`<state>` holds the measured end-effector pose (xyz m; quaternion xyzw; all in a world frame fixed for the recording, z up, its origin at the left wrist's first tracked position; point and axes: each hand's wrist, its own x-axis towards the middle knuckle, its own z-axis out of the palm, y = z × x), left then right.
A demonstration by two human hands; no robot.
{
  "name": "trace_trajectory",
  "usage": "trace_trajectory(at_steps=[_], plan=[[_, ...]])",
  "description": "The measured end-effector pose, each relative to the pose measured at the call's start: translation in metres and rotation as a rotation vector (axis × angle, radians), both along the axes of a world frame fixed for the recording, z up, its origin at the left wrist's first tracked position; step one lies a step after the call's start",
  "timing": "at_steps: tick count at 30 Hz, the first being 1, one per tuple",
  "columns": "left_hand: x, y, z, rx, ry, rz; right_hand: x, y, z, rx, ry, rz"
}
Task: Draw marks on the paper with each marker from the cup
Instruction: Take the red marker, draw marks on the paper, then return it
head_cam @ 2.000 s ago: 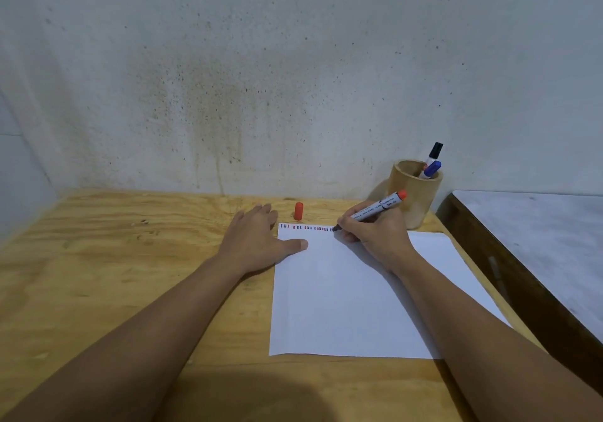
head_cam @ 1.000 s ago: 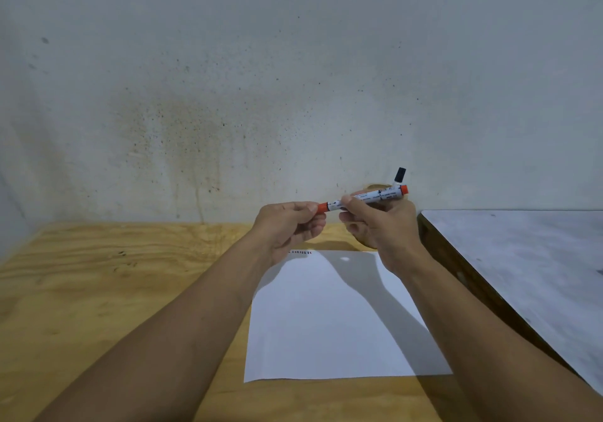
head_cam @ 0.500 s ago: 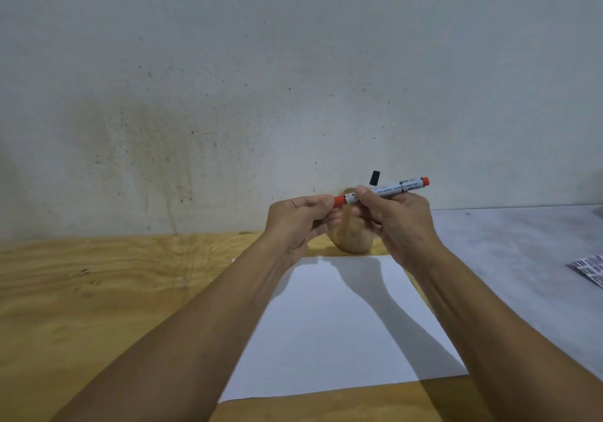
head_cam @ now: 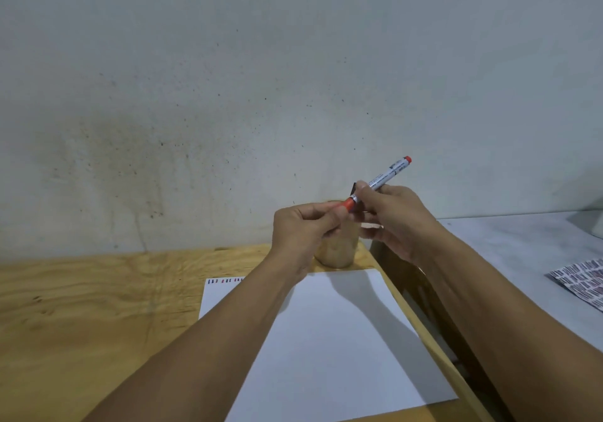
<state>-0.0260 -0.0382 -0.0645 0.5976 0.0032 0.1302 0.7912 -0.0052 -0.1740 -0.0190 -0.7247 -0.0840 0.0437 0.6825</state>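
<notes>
Above the table, both hands hold a red marker point(head_cam: 383, 178), a white barrel with a red end pointing up to the right. My right hand point(head_cam: 390, 216) grips the barrel. My left hand point(head_cam: 305, 229) pinches the red cap point(head_cam: 347, 204) on the marker's lower end. Behind the hands stands the wooden cup point(head_cam: 336, 252), mostly hidden; a black marker tip point(head_cam: 353, 187) peeks above my right fingers. The white paper point(head_cam: 332, 340) lies on the wooden table point(head_cam: 98, 317), with a row of short coloured marks point(head_cam: 225, 280) along its top left edge.
A grey surface point(head_cam: 509, 258) adjoins the table on the right, with a dark gap between them. A patterned sheet point(head_cam: 580, 283) lies at its right edge. A stained wall point(head_cam: 228, 95) rises right behind the table.
Two seconds ago my right hand was marking the paper while my left held the sheet flat. Both hands then rose; my left picked up the red cap and holds it on the marker's tip.
</notes>
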Motion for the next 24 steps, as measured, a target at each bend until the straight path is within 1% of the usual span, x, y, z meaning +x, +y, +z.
trace_trajectory(at_steps=[4,6,8,10,12,13,15,17,18,24], plan=[[0.009,-0.008,0.007,0.267,0.014,0.209,0.019,-0.003,0.025,-0.071,-0.070,-0.110],[0.016,-0.003,0.002,0.440,-0.011,0.287,0.033,-0.008,0.040,-0.170,-0.084,-0.121],[0.022,0.008,-0.010,0.636,-0.040,0.347,0.048,-0.016,0.051,-0.444,-0.156,-0.128],[0.026,0.017,-0.022,0.812,-0.062,0.351,0.058,-0.021,0.059,-0.722,-0.285,-0.136],[0.027,0.022,-0.029,0.947,-0.092,0.313,0.066,-0.021,0.064,-0.885,-0.365,-0.117],[0.028,0.022,-0.031,0.973,-0.103,0.288,0.068,-0.020,0.065,-0.951,-0.385,-0.103],[0.030,0.021,-0.032,0.936,-0.106,0.258,0.071,-0.016,0.066,-1.039,-0.398,-0.078],[0.031,0.020,-0.030,0.876,-0.107,0.252,0.074,-0.011,0.064,-1.067,-0.410,-0.052],[0.031,0.019,-0.029,0.879,-0.120,0.253,0.075,-0.008,0.061,-1.077,-0.419,-0.040],[0.029,0.020,-0.029,1.022,-0.196,0.313,0.091,0.008,0.033,-1.097,-0.424,0.054]])
